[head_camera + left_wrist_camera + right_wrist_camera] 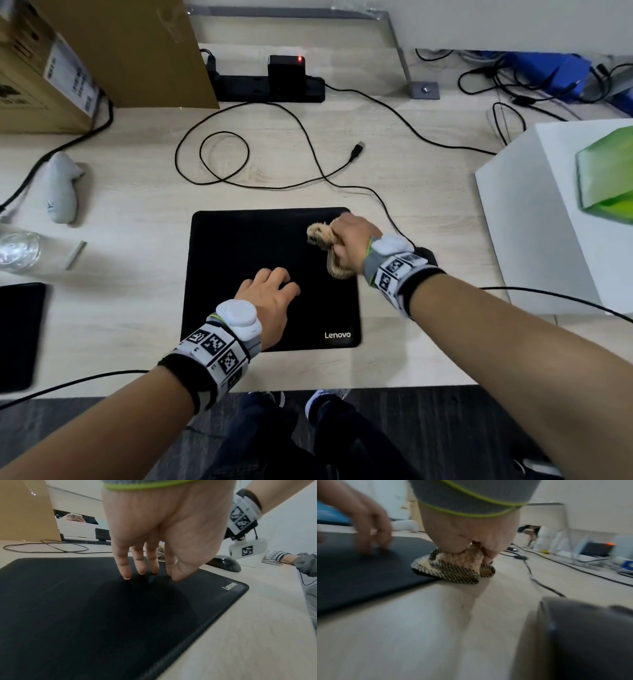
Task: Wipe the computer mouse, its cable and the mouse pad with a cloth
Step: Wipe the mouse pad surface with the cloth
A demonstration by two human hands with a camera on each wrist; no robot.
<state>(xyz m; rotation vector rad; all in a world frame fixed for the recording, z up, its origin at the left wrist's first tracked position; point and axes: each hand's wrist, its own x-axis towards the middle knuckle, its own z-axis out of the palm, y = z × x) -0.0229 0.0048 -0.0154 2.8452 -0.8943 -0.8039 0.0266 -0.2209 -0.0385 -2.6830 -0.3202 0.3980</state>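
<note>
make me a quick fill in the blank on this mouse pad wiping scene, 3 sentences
1. The right hand grips the ____ at the far right edge of the mouse pad.
2. The left hand presses its fingers on the ____.
3. The mouse sits on the desk, ____ the pad.

Missing words: cloth; mouse pad; off

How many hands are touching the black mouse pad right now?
2. The left hand presses its fingertips on the mouse pad near its middle; the right hand grips the cloth at the pad's far right edge.
</note>
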